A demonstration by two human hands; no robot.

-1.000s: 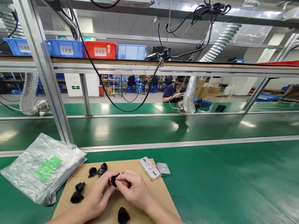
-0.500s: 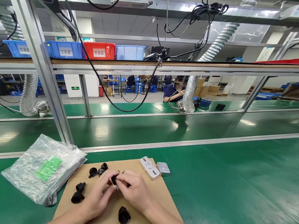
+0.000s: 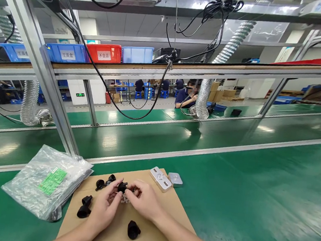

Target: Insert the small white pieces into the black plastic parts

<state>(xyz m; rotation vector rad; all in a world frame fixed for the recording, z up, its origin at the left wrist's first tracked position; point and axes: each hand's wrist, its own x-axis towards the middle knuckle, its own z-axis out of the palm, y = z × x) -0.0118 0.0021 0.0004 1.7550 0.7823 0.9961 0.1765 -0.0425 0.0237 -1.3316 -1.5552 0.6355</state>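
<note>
A small black plastic part (image 3: pixel 122 187) with a short stub sits between the thumb and fingers of my left hand (image 3: pixel 106 206), above the cardboard sheet (image 3: pixel 163 217). My right hand (image 3: pixel 144 201) is close against its right side, fingers curled in. Whatever the right fingers pinch is too small and covered to make out. Under the fingertips, small whitish pieces (image 3: pixel 125 199) show on the cardboard. A larger black cup-shaped part (image 3: pixel 133 230) lies nearer to me. More black parts lie to the left, a pair (image 3: pixel 84 206) and a group (image 3: pixel 100 184) partly behind my left hand.
A slotted silver metal block (image 3: pixel 160 179) and a smaller square metal block (image 3: pixel 175 179) lie at the cardboard's back right. Left of it is a clear plastic bag (image 3: pixel 46 183) with a green label. A metal post (image 3: pixel 44 61) rises behind the bag. A person (image 3: pixel 187 94) sits across the bench.
My hands have drawn slightly apart, and the black part between them now shows more fully. The whitish pieces beneath have come into sight. The view has shifted slightly.
</note>
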